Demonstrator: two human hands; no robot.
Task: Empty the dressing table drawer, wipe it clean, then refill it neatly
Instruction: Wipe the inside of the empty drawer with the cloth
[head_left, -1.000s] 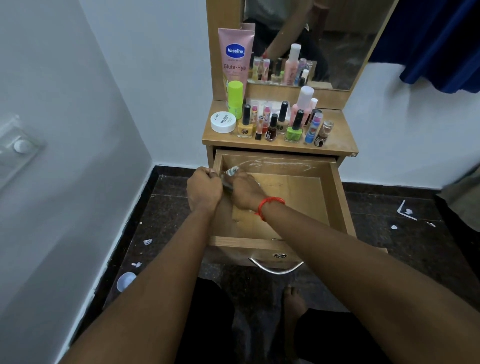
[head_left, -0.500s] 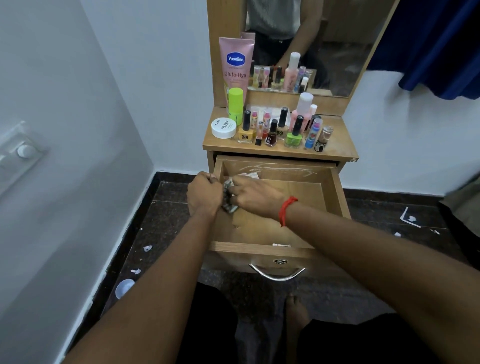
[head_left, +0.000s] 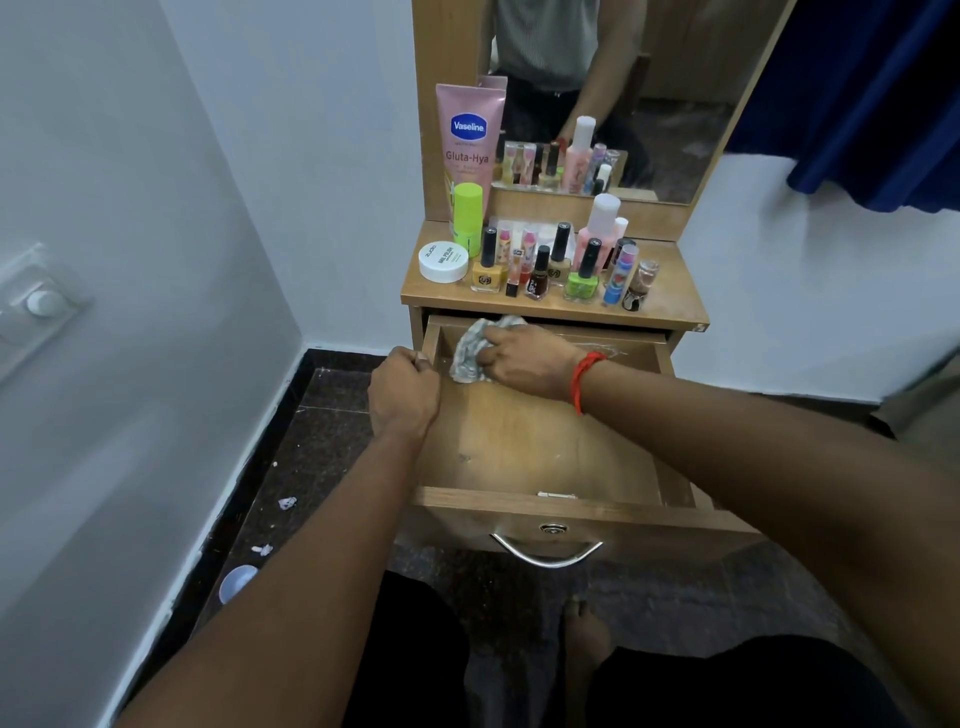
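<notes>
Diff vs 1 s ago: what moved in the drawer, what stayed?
The right hand, gripping the cloth, slid away from the left hand to the back-left corner of the drawer. Nothing was picked up or released. The left hand still holds the drawer's left wall, the drawer stays open, and the nail polish bottles on top are unmoved.

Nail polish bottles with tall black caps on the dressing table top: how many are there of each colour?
Yellow bottle: 1
Dark brown bottle: 1
Beige bottle: 1
Lime green bottle: 1
Total: 4
A dark thing behind the blue tube is too hidden to judge.
</notes>
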